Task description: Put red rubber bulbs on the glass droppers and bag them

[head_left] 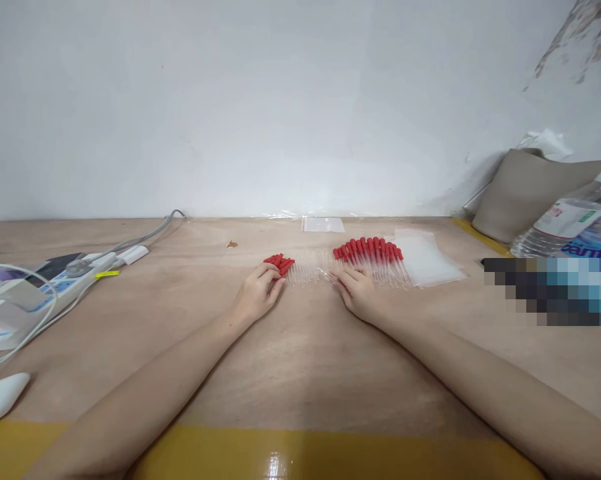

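Observation:
My left hand (258, 291) rests at a small pile of loose red rubber bulbs (279, 263). Its fingers curve over the near edge of the pile, and the thumb stands apart from them. Beside the pile, a row of thin clear dropper tubes (306, 267) lies side by side on the table. My right hand (356, 288) is at the right end of this row, its fingertips drawn together on a clear tube that is hard to see. Behind and to the right of that hand, several droppers with red bulbs (373, 251) lie fanned out, bulbs toward the wall.
Clear plastic bags (427, 259) lie right of the droppers, and a small zip bag (323, 225) is near the wall. A power strip (63, 283) with cables and a white mouse (3, 398) are at left. A plastic bottle (563, 217) stands tilted at right. Yellow tape (220, 453) edges the table.

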{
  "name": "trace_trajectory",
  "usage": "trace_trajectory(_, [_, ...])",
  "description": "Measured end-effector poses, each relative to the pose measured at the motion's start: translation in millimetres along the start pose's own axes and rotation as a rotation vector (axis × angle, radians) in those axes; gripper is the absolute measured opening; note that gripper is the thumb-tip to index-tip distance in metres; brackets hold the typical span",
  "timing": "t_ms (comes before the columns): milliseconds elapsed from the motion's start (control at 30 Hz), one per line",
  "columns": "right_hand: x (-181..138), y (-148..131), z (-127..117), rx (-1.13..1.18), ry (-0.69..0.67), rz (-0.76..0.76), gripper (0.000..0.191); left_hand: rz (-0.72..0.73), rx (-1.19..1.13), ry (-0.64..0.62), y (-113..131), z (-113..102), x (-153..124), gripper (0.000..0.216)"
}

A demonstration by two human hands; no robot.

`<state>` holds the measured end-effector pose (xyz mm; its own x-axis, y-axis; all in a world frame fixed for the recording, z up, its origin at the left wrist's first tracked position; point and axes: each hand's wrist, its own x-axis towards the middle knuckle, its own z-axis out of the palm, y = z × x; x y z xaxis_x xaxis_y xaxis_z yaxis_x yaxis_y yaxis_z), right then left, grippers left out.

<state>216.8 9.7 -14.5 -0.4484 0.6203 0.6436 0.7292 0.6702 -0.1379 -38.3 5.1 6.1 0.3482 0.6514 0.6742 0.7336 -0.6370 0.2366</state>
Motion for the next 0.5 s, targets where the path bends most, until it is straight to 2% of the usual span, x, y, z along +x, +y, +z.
trace_trajectory(167, [-5.6, 2.0, -0.2, 0.012, 0.071, -0.038, 0.024, -0.005, 0.019, -0.057, 1.2, 1.1, -1.4, 0.012])
trace_trajectory(333, [-4.8, -3.4, -6.0, 0.028, 0.062, -0.053, 0.019, -0.045, 0.057, -0.11, -4.5, 3.7, -1.0, 0.009])
trace_trajectory(400, [-4.7, -5.8, -7.2, 0.034, 0.055, -0.051, 0.017, -0.04, 0.031, -0.098, -5.3, 2.9, -0.1, 0.011])
trace_trajectory(500, [-4.4, -8.8, -7.6, 0.065, 0.055, -0.029, 0.015, 0.014, -0.041, -0.012, 0.6, 0.7, 1.3, 0.016])
